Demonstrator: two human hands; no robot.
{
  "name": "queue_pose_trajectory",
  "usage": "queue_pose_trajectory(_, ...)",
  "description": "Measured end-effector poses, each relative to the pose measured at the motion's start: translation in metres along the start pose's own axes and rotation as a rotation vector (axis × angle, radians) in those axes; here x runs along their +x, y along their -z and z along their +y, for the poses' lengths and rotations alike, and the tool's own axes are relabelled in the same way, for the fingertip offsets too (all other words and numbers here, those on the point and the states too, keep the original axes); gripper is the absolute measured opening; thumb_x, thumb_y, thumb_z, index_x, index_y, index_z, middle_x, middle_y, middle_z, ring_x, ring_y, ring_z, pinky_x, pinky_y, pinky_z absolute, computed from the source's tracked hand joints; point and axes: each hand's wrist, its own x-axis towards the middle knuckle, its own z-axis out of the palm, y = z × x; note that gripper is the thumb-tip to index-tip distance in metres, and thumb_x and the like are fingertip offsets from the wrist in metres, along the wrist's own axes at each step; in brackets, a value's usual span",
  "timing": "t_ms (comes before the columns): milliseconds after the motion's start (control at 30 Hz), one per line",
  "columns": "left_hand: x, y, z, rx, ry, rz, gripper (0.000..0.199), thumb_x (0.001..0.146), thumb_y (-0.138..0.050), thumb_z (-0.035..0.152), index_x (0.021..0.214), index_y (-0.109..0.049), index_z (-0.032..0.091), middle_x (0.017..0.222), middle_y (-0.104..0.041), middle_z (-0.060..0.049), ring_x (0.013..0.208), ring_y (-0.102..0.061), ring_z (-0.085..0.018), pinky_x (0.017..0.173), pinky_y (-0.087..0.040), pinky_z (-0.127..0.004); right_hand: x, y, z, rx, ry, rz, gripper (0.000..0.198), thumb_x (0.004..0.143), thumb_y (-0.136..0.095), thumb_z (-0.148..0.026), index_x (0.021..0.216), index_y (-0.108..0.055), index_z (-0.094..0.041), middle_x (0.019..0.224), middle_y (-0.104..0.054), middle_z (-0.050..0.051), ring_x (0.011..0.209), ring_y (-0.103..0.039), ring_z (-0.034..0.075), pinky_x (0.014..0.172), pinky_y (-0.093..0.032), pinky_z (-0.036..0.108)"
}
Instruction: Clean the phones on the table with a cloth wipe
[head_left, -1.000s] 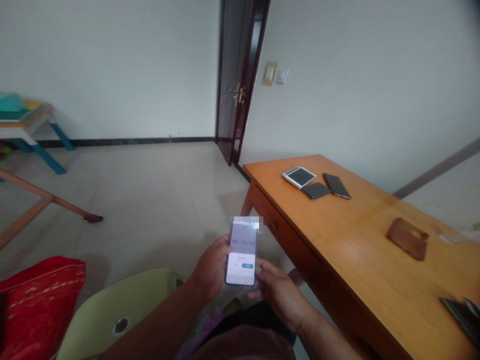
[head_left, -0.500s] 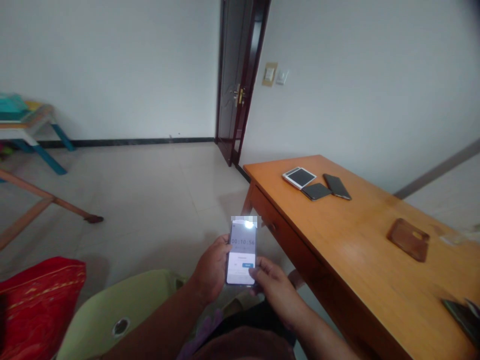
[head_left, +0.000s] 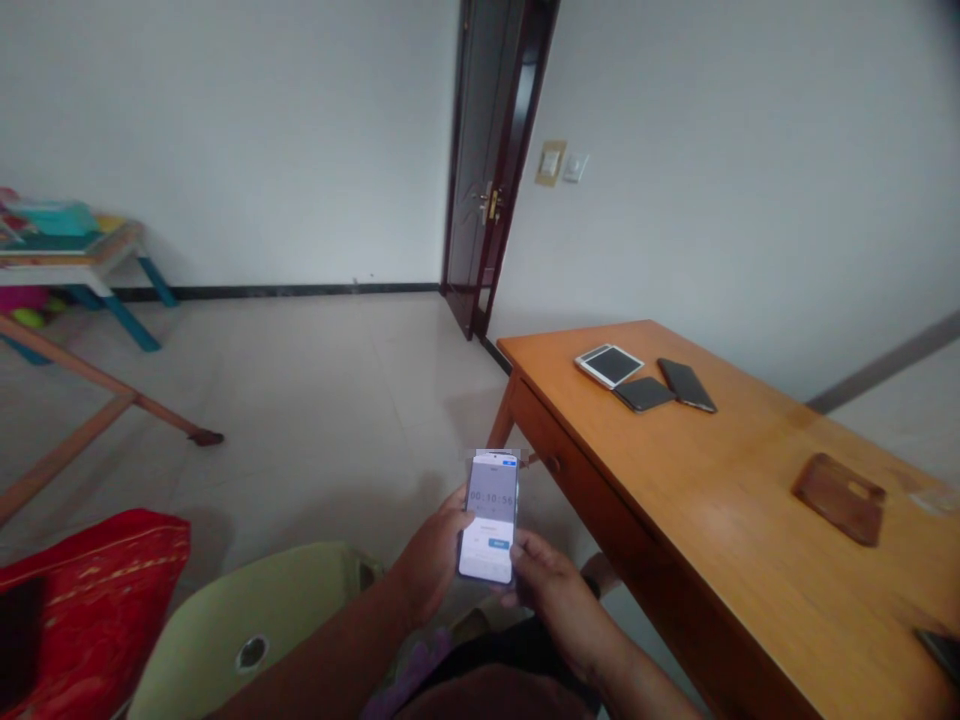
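A lit smartphone (head_left: 487,520) is held upright above my lap, its screen facing me with a timer readout and a small blue button. My left hand (head_left: 431,560) grips its left side, thumb at the screen's edge. Along the lower right side, my right hand (head_left: 547,575) also holds the phone, its thumb beside the blue button. The fingers behind the phone are mostly hidden.
To my right stands a wooden desk (head_left: 720,470) bearing a white-framed device (head_left: 611,365), two dark flat devices and a brown phone case (head_left: 840,498). A green chair (head_left: 225,620) and red cloth (head_left: 127,570) are left. A dark door (head_left: 487,150) stands ahead.
My right thumb has shifted off the screen to the phone's right edge. The view has turned slightly left, so the room sits further right in the picture.
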Motion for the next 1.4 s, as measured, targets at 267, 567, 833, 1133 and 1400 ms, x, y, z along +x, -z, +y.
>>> queue_pose_trajectory(267, 0.001, -0.001, -0.004, -0.024, -0.012, 0.054, 0.057, 0.077, -0.057, 0.023, 0.134, -0.047, 0.019, 0.091, -0.068, -0.008, 0.063, -0.064, -0.018, 0.051, -0.045, -0.024, 0.005, 0.0, 0.004, -0.031, -0.046, 0.027, 0.039, 0.084, -0.059, -0.047, 0.11, -0.064, -0.019, 0.097, -0.069, 0.007, 0.073, -0.062, 0.017, 0.063, -0.046, 0.028)
queue_pose_trajectory(567, 0.0, 0.002, -0.011, -0.009, -0.063, 0.024, 0.05, 0.083, -0.051, 0.025, 0.133, -0.049, 0.019, 0.093, -0.068, -0.009, 0.068, -0.065, -0.02, 0.053, -0.048, -0.026, 0.007, -0.01, -0.003, -0.151, -0.03, 0.145, 0.03, 0.073, -0.062, -0.038, 0.094, -0.059, -0.016, 0.08, -0.068, 0.005, 0.063, -0.058, 0.016, 0.053, -0.043, 0.025)
queue_pose_trajectory(833, -0.002, -0.008, -0.011, 0.004, -0.106, 0.082, 0.047, 0.087, -0.051, 0.029, 0.133, -0.05, 0.018, 0.096, -0.068, -0.008, 0.075, -0.065, -0.02, 0.059, -0.046, -0.026, 0.005, -0.015, -0.006, -0.24, -0.012, 0.222, 0.036, 0.076, -0.064, -0.043, 0.099, -0.058, -0.016, 0.087, -0.07, 0.007, 0.072, -0.064, 0.02, 0.057, -0.046, 0.028)
queue_pose_trajectory(1133, -0.012, -0.026, -0.013, -0.015, -0.159, 0.088, 0.043, 0.097, -0.044, 0.04, 0.135, -0.051, 0.022, 0.108, -0.068, -0.007, 0.097, -0.063, -0.022, 0.082, -0.047, -0.032, 0.015, -0.006, 0.012, -0.405, 0.053, 0.312, 0.039, 0.077, -0.067, -0.044, 0.102, -0.059, -0.016, 0.093, -0.073, 0.009, 0.084, -0.069, 0.026, 0.073, -0.052, 0.036)
queue_pose_trajectory(1400, -0.013, -0.029, -0.003, -0.057, -0.087, 0.056, 0.04, 0.095, -0.048, 0.045, 0.124, -0.058, 0.019, 0.09, -0.07, -0.005, 0.077, -0.065, -0.018, 0.063, -0.048, -0.026, 0.005, -0.009, 0.001, -0.251, -0.01, 0.199, 0.037, 0.083, -0.055, -0.05, 0.098, -0.061, -0.017, 0.083, -0.068, 0.005, 0.069, -0.063, 0.019, 0.051, -0.044, 0.025)
